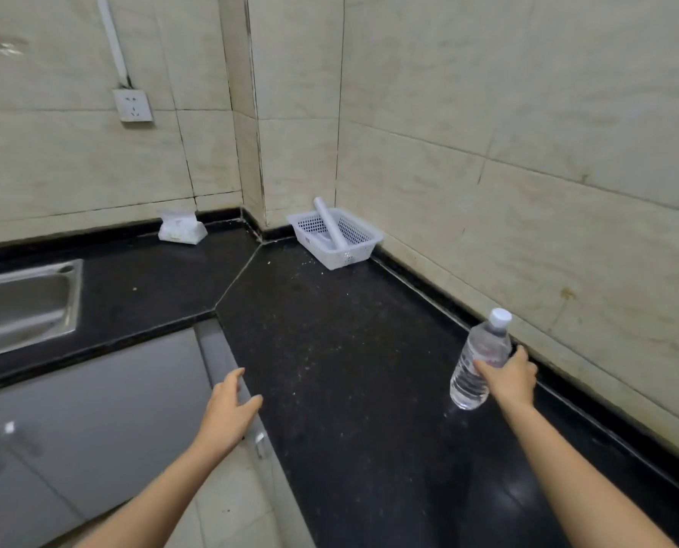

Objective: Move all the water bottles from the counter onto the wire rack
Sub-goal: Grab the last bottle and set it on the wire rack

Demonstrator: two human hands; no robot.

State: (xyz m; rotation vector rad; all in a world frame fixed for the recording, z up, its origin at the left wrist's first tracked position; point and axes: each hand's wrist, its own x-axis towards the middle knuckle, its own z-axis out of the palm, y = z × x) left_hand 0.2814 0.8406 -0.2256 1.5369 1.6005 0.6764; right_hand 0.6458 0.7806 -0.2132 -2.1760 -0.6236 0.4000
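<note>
A clear water bottle (473,367) with a white cap stands tilted on the black counter (330,350), near the right wall. My right hand (508,375) is wrapped around its middle from the right. My left hand (229,411) hovers over the counter's front edge with its fingers apart and nothing in it. No wire rack shows in the head view.
A white perforated plastic basket (363,249) with a white roll in it sits in the far corner. A white tissue pack (181,227) lies against the back wall. A steel sink (25,306) is at the left. A wall socket (132,105) is above.
</note>
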